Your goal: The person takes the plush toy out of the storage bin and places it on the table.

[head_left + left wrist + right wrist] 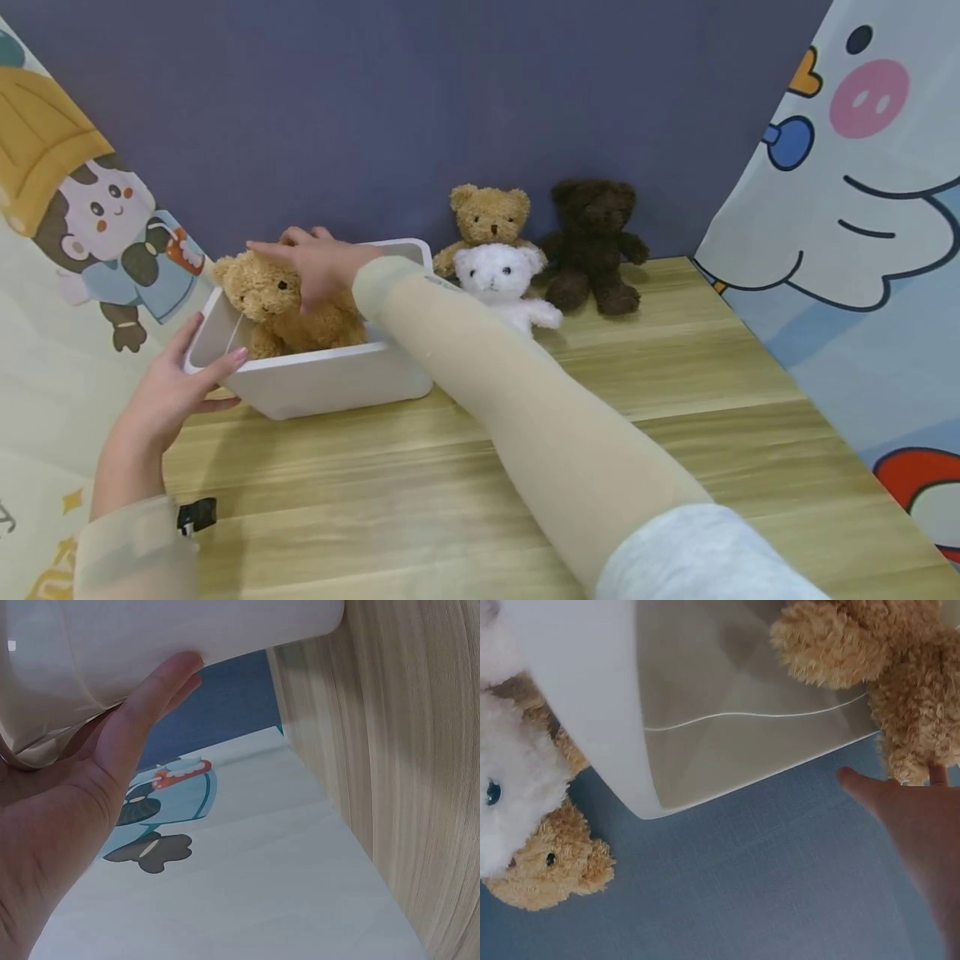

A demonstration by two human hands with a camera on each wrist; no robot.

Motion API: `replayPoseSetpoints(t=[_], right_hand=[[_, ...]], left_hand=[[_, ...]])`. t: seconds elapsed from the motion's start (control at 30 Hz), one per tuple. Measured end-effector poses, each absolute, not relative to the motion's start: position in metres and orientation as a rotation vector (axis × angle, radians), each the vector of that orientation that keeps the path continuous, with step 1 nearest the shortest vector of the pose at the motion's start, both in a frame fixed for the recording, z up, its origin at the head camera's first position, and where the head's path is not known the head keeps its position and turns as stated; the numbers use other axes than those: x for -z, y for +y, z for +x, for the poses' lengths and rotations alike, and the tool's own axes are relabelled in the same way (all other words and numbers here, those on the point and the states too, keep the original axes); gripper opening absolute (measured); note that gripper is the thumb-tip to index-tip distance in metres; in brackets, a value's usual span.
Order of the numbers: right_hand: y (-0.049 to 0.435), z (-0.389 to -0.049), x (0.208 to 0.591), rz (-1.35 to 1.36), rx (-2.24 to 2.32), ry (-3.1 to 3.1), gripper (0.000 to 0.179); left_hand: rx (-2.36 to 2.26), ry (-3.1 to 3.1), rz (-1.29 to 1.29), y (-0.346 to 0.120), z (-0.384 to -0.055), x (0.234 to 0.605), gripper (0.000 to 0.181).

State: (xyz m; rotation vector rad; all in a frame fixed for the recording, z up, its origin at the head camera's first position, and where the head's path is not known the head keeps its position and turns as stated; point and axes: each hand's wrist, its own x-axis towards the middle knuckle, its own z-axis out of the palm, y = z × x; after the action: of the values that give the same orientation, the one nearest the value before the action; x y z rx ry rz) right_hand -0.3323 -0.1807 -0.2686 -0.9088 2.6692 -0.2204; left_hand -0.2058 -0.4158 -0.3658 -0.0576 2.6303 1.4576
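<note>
A white bin (330,387) stands at the left of the table, tilted a little. My left hand (168,392) grips its left end, thumb over the rim and fingers along the outside, as the left wrist view shows against the bin wall (172,637). Inside the bin sits a light brown teddy bear (322,325), its head leaning toward the left rim. My right hand (318,262) reaches over the bin and holds this bear behind the head. In the right wrist view the thumb stands apart while fingers disappear behind the fur (919,697).
Right of the bin, a white teddy bear (498,279) sits before another light brown teddy bear (491,217). A dark brown teddy bear (594,242) leans at the blue-grey back panel (450,100). Cartoon-printed sheets flank the wooden table (390,508).
</note>
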Motion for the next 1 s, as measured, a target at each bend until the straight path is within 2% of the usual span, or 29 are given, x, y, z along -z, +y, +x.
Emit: replayPoseSetpoints(t=[0.23, 0.37, 0.57, 0.73, 1.0], right_hand=[[-0.178, -0.331, 0.276, -0.856, 0.040, 2.679, 0.105], [-0.177, -0.334, 0.278, -0.957, -0.022, 2.688, 0.102], [-0.177, -0.342, 0.288, -1.084, 0.008, 2.673, 0.105], [-0.170, -0.344, 0.291, -1.053, 0.035, 2.694, 0.111], [-0.163, -0.337, 0.286, -1.067, 0.043, 2.650, 0.112]], left_hand=[[-1.505, 2.620, -0.048, -0.417, -0.205, 0.370, 0.102], [-1.513, 2.622, -0.032, -0.417, -0.207, 0.370, 0.102], [-1.492, 2.633, -0.033, -0.417, -0.207, 0.369, 0.102], [-1.503, 2.630, -0.025, -0.415, -0.208, 0.368, 0.101], [-1.452, 2.655, -0.045, -0.418, -0.208, 0.369, 0.101]])
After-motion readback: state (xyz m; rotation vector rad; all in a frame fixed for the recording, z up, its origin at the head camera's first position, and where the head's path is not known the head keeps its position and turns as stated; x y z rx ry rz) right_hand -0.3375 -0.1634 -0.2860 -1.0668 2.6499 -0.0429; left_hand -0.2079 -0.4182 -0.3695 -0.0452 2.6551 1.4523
